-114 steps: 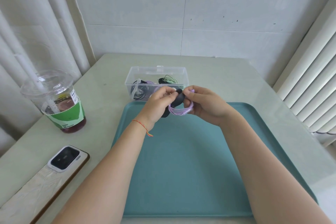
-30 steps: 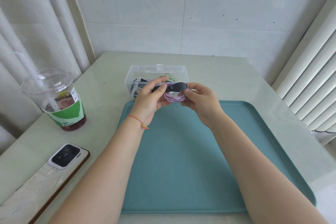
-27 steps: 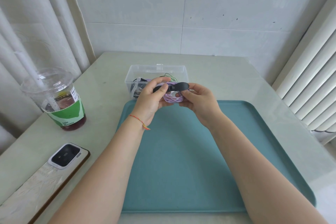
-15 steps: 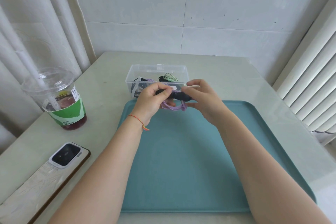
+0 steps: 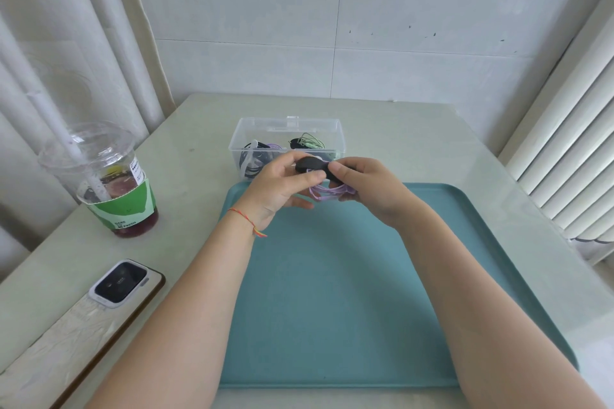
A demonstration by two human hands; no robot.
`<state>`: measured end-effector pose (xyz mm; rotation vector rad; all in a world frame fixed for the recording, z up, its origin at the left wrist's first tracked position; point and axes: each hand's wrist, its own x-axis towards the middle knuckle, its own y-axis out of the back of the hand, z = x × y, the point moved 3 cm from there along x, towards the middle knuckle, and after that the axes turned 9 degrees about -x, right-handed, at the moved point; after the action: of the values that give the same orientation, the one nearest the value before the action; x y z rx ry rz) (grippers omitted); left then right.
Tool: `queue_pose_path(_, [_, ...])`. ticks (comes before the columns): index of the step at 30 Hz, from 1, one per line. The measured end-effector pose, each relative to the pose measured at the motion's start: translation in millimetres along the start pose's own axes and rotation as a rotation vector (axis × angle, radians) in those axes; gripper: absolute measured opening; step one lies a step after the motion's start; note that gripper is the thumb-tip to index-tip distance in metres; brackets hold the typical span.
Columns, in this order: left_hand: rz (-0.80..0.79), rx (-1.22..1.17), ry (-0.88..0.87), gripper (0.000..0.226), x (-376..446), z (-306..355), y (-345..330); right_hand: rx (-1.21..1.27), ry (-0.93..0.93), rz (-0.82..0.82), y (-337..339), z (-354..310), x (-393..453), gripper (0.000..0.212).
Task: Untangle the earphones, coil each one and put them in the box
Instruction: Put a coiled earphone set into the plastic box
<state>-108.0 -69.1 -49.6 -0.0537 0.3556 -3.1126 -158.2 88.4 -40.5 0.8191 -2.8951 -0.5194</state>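
Just in front of the clear box [image 5: 288,133], the left hand [image 5: 277,188] and right hand [image 5: 367,188] pinch the coiled purple earphone [image 5: 330,191] and its black strap [image 5: 315,165], so next it probably goes into the box.

Teal tray [image 5: 332,309] on pale grey-green table [image 5: 199,129]. Lilac earphone coil [image 5: 330,192], black strap [image 5: 314,165]. Clear box [image 5: 289,124]. Green-sleeved cup [image 5: 109,189], dark red drink. Red wrist string [image 5: 244,216].

A coiled purple earphone [image 5: 330,192] with a black strap [image 5: 312,165] sits before the clear box [image 5: 288,130] of coiled earphones [image 5: 307,142].
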Motion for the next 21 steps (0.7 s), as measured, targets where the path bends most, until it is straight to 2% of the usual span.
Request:
queue_pose_path(2, [0.026,-0.056,0.017,0.024,1,-3,-3,0.023,-0.008,0.024,-3,1,0,0.019])
queue_pose_path(5, [0.156,-0.110,-0.002,0.019,3,-5,-8,0.035,0.003,0.108,-10,1,3,0.021])
queue_pose_path(8, [0.181,-0.102,-0.041,0.019,4,-4,-8,0.029,0.045,0.185,-17,-1,4,0.019])
queue_pose_path(12, [0.256,-0.052,-0.111,0.030,4,-4,-8,0.030,0.040,0.250,-20,-2,2,0.020])
queue_pose_path(15, [0.387,0.057,-0.206,0.034,3,-5,-10,0.038,0.025,0.288,-22,-2,2,0.020])
queue_pose_path(18, [0.535,0.202,-0.306,0.029,1,-5,-13,0.065,0.013,0.331,-23,-3,0,0.020])
queue_pose_path(21, [0.591,0.286,-0.354,0.020,2,-8,-13,0.090,0.016,0.346,-26,-5,0,0.019])
